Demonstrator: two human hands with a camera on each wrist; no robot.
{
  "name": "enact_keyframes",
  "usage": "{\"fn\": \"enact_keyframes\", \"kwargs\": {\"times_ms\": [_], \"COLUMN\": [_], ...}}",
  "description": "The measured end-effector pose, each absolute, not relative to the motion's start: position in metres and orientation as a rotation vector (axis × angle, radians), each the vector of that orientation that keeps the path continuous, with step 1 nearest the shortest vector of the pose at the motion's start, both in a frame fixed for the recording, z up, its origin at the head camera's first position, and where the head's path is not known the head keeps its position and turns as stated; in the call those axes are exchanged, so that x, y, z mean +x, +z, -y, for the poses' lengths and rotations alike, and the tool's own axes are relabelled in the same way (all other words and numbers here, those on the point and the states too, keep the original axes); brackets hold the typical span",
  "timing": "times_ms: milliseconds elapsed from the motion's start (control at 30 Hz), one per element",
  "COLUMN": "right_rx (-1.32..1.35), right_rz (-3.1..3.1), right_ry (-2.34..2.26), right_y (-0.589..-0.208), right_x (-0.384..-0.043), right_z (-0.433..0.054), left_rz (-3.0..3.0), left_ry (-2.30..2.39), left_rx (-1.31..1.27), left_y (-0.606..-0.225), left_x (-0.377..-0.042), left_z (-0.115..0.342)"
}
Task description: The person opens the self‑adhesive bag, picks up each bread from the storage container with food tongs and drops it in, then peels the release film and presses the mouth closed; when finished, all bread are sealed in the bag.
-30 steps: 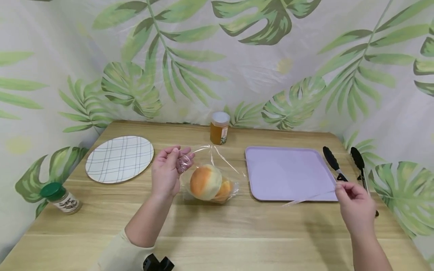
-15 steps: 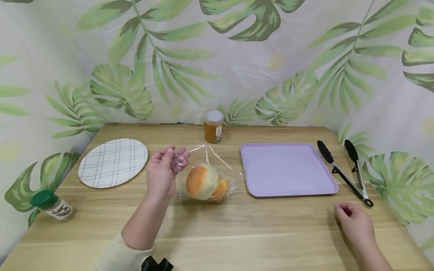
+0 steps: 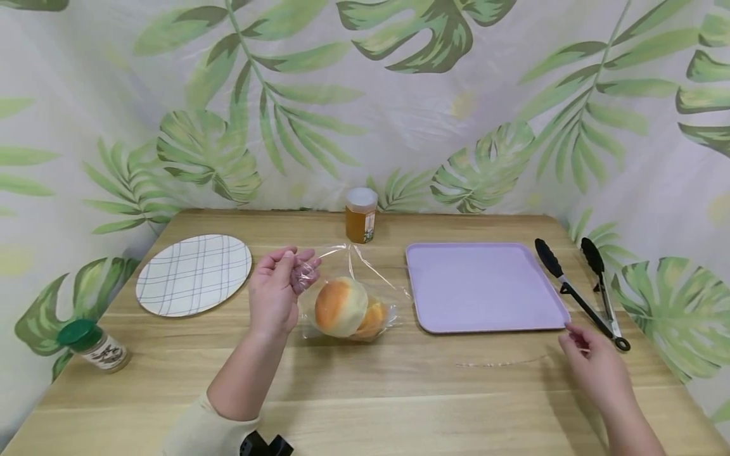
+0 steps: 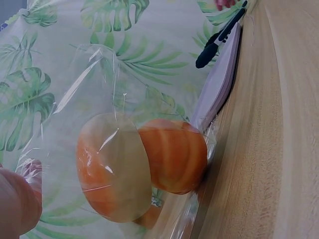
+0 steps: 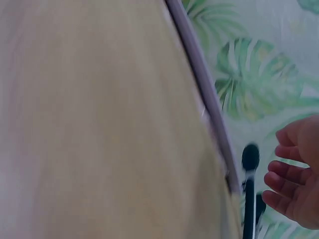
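My left hand [image 3: 275,290] pinches the top corner of a clear plastic bag [image 3: 365,266]. Inside the bag are a round bun [image 3: 341,307], golden on one side and pale on the other, and a smaller golden-brown bread [image 4: 174,157] beside it. The bag's bottom touches the table. My right hand [image 3: 595,367] is over the table near the front right corner of the lilac tray [image 3: 490,288], its fingers loosely bent with nothing between them. A thin clear strip [image 3: 502,364] lies on the table to the left of that hand.
Black-tipped tongs [image 3: 587,310] lie right of the tray. A honey-coloured jar [image 3: 361,215] stands at the back. On the left are a checked oval plate [image 3: 194,275] and a green-capped shaker [image 3: 97,345]. A leaf-patterned cloth [image 3: 410,126] hangs behind the table.
My right hand has lowered and let go of the clear strip, which now lies on the table; its fingers have since loosened. The left hand still holds the bag in about the same place.
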State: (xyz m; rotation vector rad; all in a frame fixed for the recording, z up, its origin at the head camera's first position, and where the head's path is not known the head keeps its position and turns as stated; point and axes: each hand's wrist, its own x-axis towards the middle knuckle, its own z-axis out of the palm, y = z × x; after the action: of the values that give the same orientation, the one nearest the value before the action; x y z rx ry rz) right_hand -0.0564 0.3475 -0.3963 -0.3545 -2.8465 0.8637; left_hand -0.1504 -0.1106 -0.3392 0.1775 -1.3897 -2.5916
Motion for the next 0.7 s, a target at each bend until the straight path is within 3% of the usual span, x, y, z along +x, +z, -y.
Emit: {"fn": "enact_keyframes", "kwargs": {"times_ms": [433,700], "right_rx": [0.422,0.292], "right_rz": [2.620,2.456], "right_ry": [1.298,1.762], "right_y": [-0.353,-0.340], "right_x": [-0.101,-0.124], "right_z": [-0.203,-0.142], "left_rz": [1.382,1.336], "left_ry": [-2.555,-2.557], "left_rx": [0.167,0.111], "left_y": [-0.340,-0.340], "left_x": [-0.150,-0.147], "left_z": [0.110,0.111]}}
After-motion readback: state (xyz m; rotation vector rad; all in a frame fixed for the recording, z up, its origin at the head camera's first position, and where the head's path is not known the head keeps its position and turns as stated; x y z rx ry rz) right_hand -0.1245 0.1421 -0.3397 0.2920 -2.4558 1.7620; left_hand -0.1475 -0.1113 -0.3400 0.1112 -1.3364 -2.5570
